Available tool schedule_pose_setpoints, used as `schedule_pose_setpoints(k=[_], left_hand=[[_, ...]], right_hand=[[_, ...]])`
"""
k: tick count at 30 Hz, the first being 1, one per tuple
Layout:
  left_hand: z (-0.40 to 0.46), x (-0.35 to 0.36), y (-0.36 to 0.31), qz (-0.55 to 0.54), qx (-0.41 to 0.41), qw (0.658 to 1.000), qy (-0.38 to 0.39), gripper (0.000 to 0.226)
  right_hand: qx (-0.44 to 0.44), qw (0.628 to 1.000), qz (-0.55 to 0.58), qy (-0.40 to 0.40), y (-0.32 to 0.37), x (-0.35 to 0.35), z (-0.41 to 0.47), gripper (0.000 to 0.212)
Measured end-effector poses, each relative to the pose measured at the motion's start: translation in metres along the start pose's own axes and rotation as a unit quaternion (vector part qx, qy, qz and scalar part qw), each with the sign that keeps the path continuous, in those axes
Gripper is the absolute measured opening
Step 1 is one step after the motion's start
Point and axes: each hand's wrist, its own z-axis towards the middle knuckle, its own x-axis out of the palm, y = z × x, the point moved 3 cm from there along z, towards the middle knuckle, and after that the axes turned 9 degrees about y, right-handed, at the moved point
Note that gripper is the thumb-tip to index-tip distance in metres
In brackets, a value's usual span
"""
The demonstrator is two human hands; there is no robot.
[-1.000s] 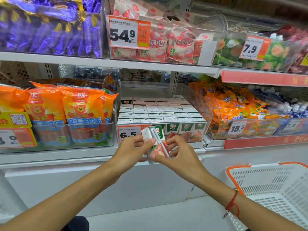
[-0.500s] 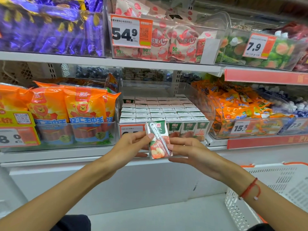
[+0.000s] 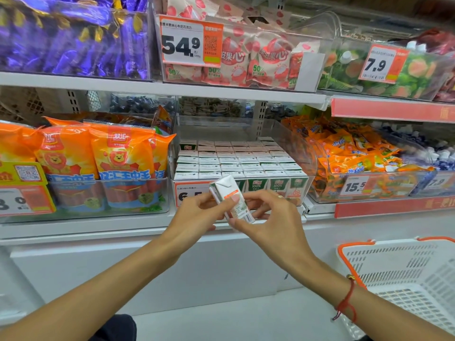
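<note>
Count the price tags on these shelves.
6: upper shelf, 54.9 tag and 7.9 tag; lower shelf, 8.0 tag left, 6.5 tag behind the juice carton, 15.5 tag, blurred tag far right. More may be hidden.

Orange sausage packs (image 3: 120,156) are stood in a clear bin (image 3: 157,205); purple sweets (image 3: 73,38) are shelved above; a white basket (image 3: 394,262) is seen at lower right.

Open gap above cartons (image 3: 234,163), under shelf (image 3: 197,91)

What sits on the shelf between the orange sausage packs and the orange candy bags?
A clear bin of small juice cartons, shown in the head view.
</note>
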Motion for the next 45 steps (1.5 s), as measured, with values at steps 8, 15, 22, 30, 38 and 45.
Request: schedule_pose_setpoints(k=[8, 15, 22, 30, 38, 45], left_hand=[[-0.008, -0.015, -0.017, 0.077, 0.120, 0.990, 0.003, 0.048], [-0.024, -0.017, -0.032, 0.356, 0.270, 0.891, -0.082, 0.060], [-0.030, -0.006, -0.040, 0.424, 0.336, 0.837, -0.085, 0.061], [-0.024, 0.000, -0.030, 0.294, 0.283, 0.913, 0.004, 0.060], [-0.014, 0.004, -0.023, 0.034, 0.162, 0.986, 0.034, 0.049], [-0.009, 0.004, -0.012, -0.065, 0.062, 0.995, -0.049, 0.043]], right_hand=[[0.025, 0.960, 0.228, 0.163, -0.003, -0.007, 0.006, 0.031], [0.086, 0.920, 0.335, 0.184, -0.004, -0.011, 0.006, 0.045], [0.066, 0.932, 0.326, 0.146, -0.002, -0.017, 0.005, 0.048], [0.054, 0.919, 0.280, 0.273, -0.013, -0.026, 0.009, 0.057], [0.051, 0.961, 0.223, 0.156, -0.012, -0.021, 0.007, 0.042], [0.021, 0.996, 0.043, 0.075, -0.014, -0.017, 0.007, 0.052]])
